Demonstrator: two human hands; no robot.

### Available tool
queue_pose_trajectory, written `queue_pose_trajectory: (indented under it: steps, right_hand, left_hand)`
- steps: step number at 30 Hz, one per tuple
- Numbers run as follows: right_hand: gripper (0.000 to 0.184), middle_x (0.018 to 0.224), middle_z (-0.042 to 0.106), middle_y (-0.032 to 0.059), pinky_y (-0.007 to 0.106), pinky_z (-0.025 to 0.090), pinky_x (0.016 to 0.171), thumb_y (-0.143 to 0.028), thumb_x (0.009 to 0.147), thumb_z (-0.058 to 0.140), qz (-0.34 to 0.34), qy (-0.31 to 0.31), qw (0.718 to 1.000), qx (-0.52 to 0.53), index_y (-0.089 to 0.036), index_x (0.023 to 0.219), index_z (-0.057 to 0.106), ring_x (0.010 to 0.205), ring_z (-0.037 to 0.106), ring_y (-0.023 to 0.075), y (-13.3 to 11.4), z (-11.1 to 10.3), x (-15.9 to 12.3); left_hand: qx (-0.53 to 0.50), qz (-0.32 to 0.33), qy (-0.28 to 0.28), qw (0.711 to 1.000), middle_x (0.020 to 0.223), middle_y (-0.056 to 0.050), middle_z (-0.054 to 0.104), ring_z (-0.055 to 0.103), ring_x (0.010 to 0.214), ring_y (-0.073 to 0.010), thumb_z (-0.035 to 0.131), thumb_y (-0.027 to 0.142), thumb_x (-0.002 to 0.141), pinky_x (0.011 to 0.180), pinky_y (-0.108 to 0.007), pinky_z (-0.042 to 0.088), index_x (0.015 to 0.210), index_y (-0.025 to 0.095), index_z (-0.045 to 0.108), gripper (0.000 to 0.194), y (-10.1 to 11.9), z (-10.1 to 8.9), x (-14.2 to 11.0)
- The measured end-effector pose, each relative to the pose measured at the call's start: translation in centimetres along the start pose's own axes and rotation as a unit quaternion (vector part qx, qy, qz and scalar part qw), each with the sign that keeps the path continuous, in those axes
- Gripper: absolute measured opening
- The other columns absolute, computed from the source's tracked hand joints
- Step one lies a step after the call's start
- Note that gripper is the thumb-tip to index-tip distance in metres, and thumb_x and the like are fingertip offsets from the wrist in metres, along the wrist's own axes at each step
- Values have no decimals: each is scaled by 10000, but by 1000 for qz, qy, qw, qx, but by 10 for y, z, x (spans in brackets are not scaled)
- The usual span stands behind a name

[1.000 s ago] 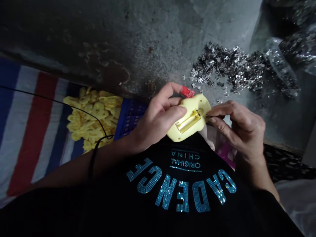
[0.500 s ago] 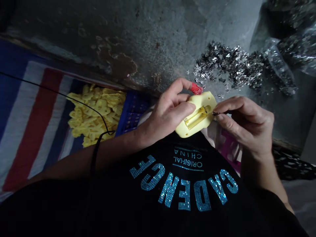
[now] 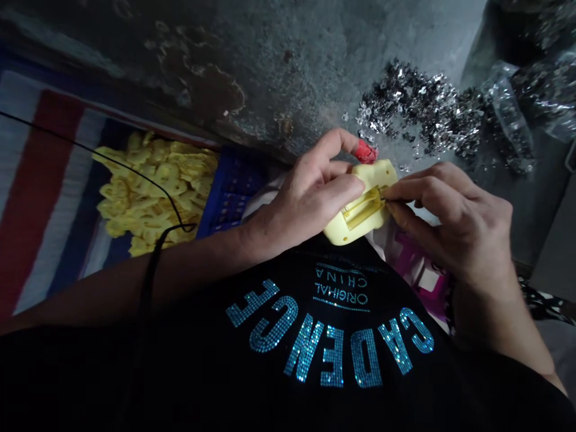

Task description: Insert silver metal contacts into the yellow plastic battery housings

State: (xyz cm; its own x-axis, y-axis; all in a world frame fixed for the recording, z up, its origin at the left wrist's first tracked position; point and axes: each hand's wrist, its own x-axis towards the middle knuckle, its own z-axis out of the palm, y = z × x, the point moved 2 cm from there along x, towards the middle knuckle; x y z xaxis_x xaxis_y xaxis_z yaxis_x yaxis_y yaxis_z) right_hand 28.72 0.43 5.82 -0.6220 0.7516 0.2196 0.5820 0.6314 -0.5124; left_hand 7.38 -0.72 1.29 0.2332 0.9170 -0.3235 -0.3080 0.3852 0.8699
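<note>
My left hand [image 3: 315, 189] grips a pale yellow plastic casing [image 3: 338, 234] by its left side, thumb on top, one fingertip wrapped in red. A rectangular battery compartment [image 3: 365, 210] lies open on the casing's upward face. The thumb and forefinger of my right hand [image 3: 454, 210] pinch a small metal contact piece [image 3: 382, 193] at the compartment's right end; the fingertips hide most of it. Beyond the hands, a heap of similar small shiny metal pieces [image 3: 423, 108] is spread on the grey worktop [image 3: 297, 36].
Yellow plastic parts [image 3: 157, 186] are piled at the left on a striped sheet [image 3: 49, 174], beside a blue basket [image 3: 229, 192]. A black cord [image 3: 90, 147] runs over them. Clear plastic bags [image 3: 513, 114] lie at the far right. Something magenta [image 3: 418, 270] shows below my right hand.
My right fingers have moved from the casing's right edge to the end of the battery compartment, with the metal piece. The left hand and casing have shifted slightly right and away.
</note>
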Motion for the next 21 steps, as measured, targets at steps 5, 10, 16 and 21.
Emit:
queue_pose_trajectory:
  steps: [5,10,16,21]
  right_hand:
    - [187,1024,797,48,413,633,820,-247,1091,682,-17,-24,998,-48,-359,1165,812,938,713,255,-8,0,5]
    - [303,1156,821,68,420,637,846,-187,1097,644,-72,-22,991,-107,-332,1329,775,972,714,260,-14,3,0]
    - [365,1154,844,41,410,650,859,-145,1049,721,-55,45,993,-91,-332,1359,770,932,752,242,-13,5,-14]
    - [280,1213,820,48,412,647,823,-259,1028,806,43,120,992,23,-338,1296,791,1053,768,258,10,12,-18]
  left_hand:
    - [-11,6,5,1000,867,16,766,796,776,-229,761,274,896,609,-288,552,1153,227,659,281,-3,-1,3]
    - [-27,-3,17,999,834,46,749,778,713,-181,755,278,877,570,-244,557,1117,225,669,260,-2,0,3]
    - [-27,29,1,999,840,35,735,775,709,-179,710,264,889,581,-248,576,1119,224,640,244,-7,-2,7]
    - [52,122,-33,991,793,41,691,702,610,-144,656,210,927,526,-235,550,1192,232,602,272,-17,-6,9]
